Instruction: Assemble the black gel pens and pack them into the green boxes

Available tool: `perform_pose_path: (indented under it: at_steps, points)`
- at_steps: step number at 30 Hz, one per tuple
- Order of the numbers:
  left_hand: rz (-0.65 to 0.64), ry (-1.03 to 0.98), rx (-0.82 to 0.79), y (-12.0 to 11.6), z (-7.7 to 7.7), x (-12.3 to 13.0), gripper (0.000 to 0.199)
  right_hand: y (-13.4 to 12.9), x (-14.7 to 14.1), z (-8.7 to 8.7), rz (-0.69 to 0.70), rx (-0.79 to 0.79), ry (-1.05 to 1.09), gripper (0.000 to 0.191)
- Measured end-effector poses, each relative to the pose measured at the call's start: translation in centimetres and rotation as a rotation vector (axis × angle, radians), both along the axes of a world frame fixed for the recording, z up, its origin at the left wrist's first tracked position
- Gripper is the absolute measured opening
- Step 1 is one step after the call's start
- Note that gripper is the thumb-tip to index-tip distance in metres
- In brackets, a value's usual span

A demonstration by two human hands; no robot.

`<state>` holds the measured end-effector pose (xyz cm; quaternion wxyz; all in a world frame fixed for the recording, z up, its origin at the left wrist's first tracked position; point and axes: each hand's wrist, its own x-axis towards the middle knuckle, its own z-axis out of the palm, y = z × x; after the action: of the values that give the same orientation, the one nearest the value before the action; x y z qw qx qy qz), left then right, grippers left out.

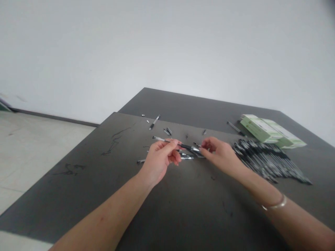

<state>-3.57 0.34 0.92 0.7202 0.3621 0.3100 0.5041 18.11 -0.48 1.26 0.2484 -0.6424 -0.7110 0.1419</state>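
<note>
A clear-barrelled gel pen (186, 146) with a black grip and silver tip lies level across the gap between my hands, above the table. My left hand (160, 157) is closed on its barrel, thumb on top. At the silver end, the thumb and fingers of my right hand (221, 153) are pinched together on the tip; the fingertips are partly hidden. Beneath and behind the hands lie several pens (187, 158), partly covered by my left hand. Small dark pen caps (168, 131) sit just beyond.
On the right, a wide row of pens (269, 162) lies side by side, in front of two green-and-white boxes (261, 130). Another pen (155, 122) and small silver tips (148, 121) are farther back. The dark table (91, 188) has ink-like marks at left; a white wall stands behind.
</note>
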Motion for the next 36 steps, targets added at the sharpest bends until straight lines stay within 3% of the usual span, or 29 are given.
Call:
perform_pose_path:
  at_steps: [4, 8, 15, 36]
  points:
    - [-0.027, 0.017, 0.022, -0.1, 0.0, 0.1, 0.018, -3.8, -0.8, 0.3, 0.039, -0.029, 0.184, 0.01]
    - [-0.051, 0.033, 0.028, -0.3, -0.3, 0.1, 0.019, -5.2, -1.0, 0.1, 0.032, -0.009, 0.253, 0.011]
    - [-0.117, 0.063, 0.028, -0.5, -0.1, 0.2, 0.018, -5.4, -1.0, -0.2, 0.033, 0.009, 0.335, 0.011]
    - [-0.143, 0.051, 0.023, -0.6, 0.0, 0.3, 0.018, -5.9, -1.2, 0.2, 0.035, 0.045, 0.384, 0.007]
